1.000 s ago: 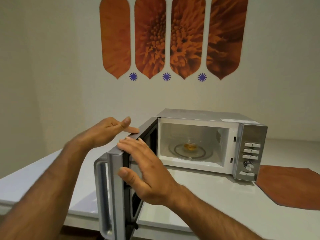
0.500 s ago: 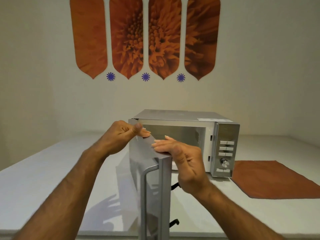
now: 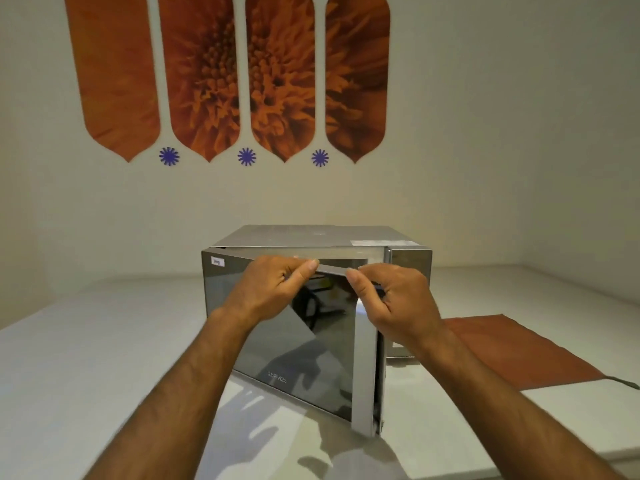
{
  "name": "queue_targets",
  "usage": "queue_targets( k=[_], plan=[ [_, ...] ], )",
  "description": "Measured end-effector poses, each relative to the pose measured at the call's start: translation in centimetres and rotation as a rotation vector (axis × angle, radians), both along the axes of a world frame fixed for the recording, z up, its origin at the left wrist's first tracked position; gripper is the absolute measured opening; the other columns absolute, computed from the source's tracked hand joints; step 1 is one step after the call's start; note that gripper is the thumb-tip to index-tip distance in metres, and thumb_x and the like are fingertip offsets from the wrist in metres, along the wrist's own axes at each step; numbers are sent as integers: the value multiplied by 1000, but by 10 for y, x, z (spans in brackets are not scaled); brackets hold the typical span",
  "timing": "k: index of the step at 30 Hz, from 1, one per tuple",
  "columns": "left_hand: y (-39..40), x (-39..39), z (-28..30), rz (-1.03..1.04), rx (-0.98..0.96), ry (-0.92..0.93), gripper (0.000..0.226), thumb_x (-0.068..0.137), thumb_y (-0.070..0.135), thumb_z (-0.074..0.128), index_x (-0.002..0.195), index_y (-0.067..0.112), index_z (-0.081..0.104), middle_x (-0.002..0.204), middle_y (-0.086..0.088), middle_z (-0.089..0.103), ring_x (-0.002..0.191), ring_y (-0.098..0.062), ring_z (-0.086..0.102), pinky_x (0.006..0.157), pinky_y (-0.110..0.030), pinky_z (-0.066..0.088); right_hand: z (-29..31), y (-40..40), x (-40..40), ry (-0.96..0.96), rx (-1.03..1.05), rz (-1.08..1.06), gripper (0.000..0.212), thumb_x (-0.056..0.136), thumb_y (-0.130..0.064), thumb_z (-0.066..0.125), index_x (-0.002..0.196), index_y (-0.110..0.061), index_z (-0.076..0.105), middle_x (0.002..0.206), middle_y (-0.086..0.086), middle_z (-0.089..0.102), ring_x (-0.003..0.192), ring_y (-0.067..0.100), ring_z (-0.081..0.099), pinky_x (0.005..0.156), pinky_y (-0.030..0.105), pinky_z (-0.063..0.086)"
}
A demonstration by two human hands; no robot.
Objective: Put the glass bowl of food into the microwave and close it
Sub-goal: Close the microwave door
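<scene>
A silver microwave [image 3: 304, 237] stands on the white counter [image 3: 86, 358]. Its dark mirrored door [image 3: 277, 355] is swung most of the way toward the front, with a gap left at its right, handle side. My left hand [image 3: 273, 289] and my right hand [image 3: 391, 299] both pinch the door's top edge, thumbs in front. The door hides the cavity, so the glass bowl of food is not visible.
An orange-brown mat [image 3: 519, 351] lies on the counter to the right of the microwave. Orange flower panels [image 3: 235, 74] hang on the wall behind. The counter's front edge runs near the bottom right.
The door has swung from wide open toward the microwave's front, with both hands riding its top edge. The bowl, seen on the turntable one second ago, is now hidden.
</scene>
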State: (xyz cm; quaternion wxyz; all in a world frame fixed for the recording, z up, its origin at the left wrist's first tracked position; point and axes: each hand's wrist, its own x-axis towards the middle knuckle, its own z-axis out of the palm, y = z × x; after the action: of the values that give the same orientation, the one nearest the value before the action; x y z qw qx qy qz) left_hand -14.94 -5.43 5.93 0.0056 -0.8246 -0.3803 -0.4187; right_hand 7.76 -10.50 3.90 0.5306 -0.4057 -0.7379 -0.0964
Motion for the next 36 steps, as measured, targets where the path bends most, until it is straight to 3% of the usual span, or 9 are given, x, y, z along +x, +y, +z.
queue_targets(
  k=[2, 5, 7, 10, 12, 16, 20, 26, 36],
  plan=[
    [6, 12, -4, 45, 65, 28, 57, 98, 54, 37, 88, 10, 71, 85, -12, 74, 84, -26, 67, 71, -44, 55, 0, 9, 7, -92, -29, -131, 62, 94, -66, 38, 83, -16, 73, 72, 0, 69, 64, 15, 62, 59, 37, 55],
    [14, 30, -7, 105, 137, 28, 46, 95, 47, 40, 95, 15, 74, 96, -6, 78, 93, -25, 69, 77, -45, 57, -2, 23, 14, -198, -17, -297, 58, 94, -65, 40, 87, -16, 69, 80, 0, 69, 72, 13, 59, 69, 31, 56],
    [20, 40, -9, 159, 150, 37, 46, 92, 46, 40, 99, 16, 74, 100, -6, 77, 96, -26, 68, 81, -44, 57, -4, 32, 17, -281, -17, -383, 58, 95, -63, 39, 98, -13, 69, 92, 3, 70, 85, 16, 61, 84, 35, 56],
    [31, 52, -14, 219, 158, 71, 44, 91, 44, 41, 108, 18, 72, 106, -6, 76, 102, -26, 66, 89, -40, 52, -9, 45, 17, -418, -82, -519, 71, 95, -65, 33, 127, -9, 62, 126, 10, 68, 122, 26, 60, 116, 41, 41],
    [39, 57, -18, 236, 179, 85, 40, 92, 39, 46, 111, 15, 71, 108, -6, 76, 103, -26, 66, 95, -40, 48, -11, 53, 19, -457, -140, -559, 76, 95, -65, 32, 140, -7, 52, 144, 15, 58, 139, 30, 49, 122, 43, 27],
    [55, 66, -20, 270, 173, 101, 39, 95, 31, 50, 125, 12, 67, 122, -9, 72, 115, -28, 63, 110, -47, 38, -11, 71, 24, -476, -214, -562, 82, 96, -65, 31, 153, -6, 34, 162, 16, 37, 153, 30, 29, 126, 40, 11],
    [66, 73, -19, 289, 151, 160, 45, 97, 31, 44, 133, 11, 62, 128, -8, 69, 120, -26, 60, 113, -48, 35, -12, 87, 29, -486, -272, -540, 87, 96, -66, 30, 157, -5, 23, 167, 17, 24, 156, 30, 17, 126, 41, 6],
    [78, 79, -18, 348, 111, 214, 47, 100, 31, 39, 140, 13, 56, 137, -6, 64, 132, -27, 52, 116, -47, 30, -13, 105, 34, -505, -303, -530, 94, 94, -69, 29, 158, -1, 18, 167, 21, 18, 157, 32, 11, 126, 41, 2],
    [83, 82, -16, 391, 86, 276, 49, 101, 34, 37, 143, 14, 51, 140, -6, 61, 135, -28, 49, 117, -50, 31, -16, 117, 37, -497, -321, -493, 99, 92, -72, 32, 158, -2, 11, 169, 21, 11, 158, 32, 5, 128, 43, 3]
  ],
)
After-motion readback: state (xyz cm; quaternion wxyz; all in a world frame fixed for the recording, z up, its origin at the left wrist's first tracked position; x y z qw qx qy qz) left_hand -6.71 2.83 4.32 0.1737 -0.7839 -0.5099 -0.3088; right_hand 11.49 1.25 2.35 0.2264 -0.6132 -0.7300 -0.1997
